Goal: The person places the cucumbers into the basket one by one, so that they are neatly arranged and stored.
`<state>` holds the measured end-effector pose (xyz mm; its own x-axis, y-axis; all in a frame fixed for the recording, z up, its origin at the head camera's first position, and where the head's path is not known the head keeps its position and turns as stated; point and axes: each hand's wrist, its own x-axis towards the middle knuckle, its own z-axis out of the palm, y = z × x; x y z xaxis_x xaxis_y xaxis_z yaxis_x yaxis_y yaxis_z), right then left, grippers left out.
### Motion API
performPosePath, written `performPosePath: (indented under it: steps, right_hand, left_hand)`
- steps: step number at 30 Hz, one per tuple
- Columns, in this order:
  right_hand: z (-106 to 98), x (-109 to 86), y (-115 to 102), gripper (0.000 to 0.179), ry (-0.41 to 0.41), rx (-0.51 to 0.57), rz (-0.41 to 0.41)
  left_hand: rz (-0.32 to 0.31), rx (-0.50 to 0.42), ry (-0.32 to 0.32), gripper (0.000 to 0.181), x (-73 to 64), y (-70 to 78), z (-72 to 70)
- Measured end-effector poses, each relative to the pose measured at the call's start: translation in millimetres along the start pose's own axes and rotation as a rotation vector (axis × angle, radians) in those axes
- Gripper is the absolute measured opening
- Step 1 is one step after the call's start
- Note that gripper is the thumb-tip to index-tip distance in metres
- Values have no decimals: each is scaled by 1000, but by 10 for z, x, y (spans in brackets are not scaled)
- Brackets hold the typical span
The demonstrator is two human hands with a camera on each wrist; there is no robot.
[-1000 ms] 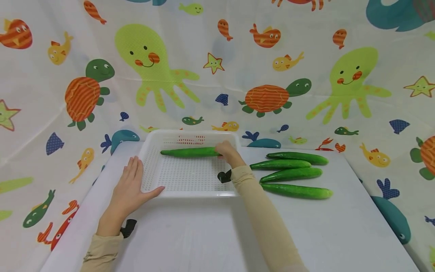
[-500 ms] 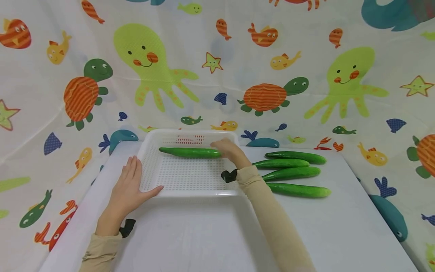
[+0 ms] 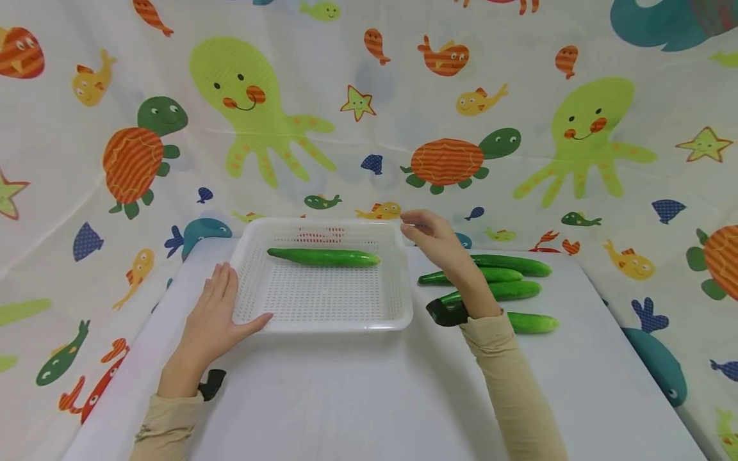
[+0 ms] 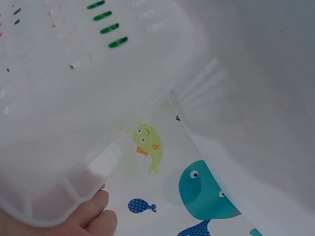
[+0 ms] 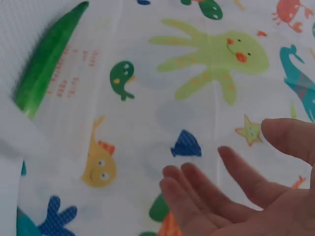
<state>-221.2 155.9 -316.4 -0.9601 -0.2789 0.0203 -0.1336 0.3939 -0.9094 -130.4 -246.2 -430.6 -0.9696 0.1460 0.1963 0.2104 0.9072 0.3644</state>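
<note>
Head view. Left hand (image 3: 210, 323), one: fingers straight along the left side of the white basket (image 3: 323, 328), thumb over its near corner, probably to steady it; not clamped. Right hand (image 3: 441, 243), one: hovering by the basket's far right corner, fingers loosely bent, holding nothing, well apart from its fellow. One cucumber (image 3: 323, 257): inside the basket, laid crosswise near the far wall, where its length fits the wider span. Four cucumbers (image 3: 535, 323): on the table (image 3: 346, 397), right of the basket, partly behind the right arm (image 3: 510, 378), seemingly ranged for that hand's reach. Patterned cloth (image 3: 323, 96): hung behind, presumably as backdrop.
</note>
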Motion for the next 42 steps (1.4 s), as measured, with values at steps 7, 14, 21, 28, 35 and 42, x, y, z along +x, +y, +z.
performPosePath:
  steps: [7, 14, 21, 28, 35, 42]
  right_hand:
    - [-485, -471, 243, 32, 124, 133, -271]
    - [-1000, -1017, 679, 25, 344, 259, -415]
    - [-1378, -1380, 1341, 35, 496, 403, -218]
    - [-1545, -1606, 1983, 34, 453, 431, -70]
    - [-1591, -1698, 2367, 47, 262, 140, 226]
    - [-1575, -1720, 2473, 56, 148, 65, 200]
  left_hand:
    - [-5, -14, 2, 117, -10, -16, -16]
    - [-8, -28, 5, 117, 4, -13, 14]
    - [-5, -22, 21, 117, -10, -17, -3]
    - [5, -26, 29, 116, -14, -4, 6]
    - [2, -35, 29, 115, -25, 16, 16]
    - [19, -25, 40, 106, -19, -8, 10]
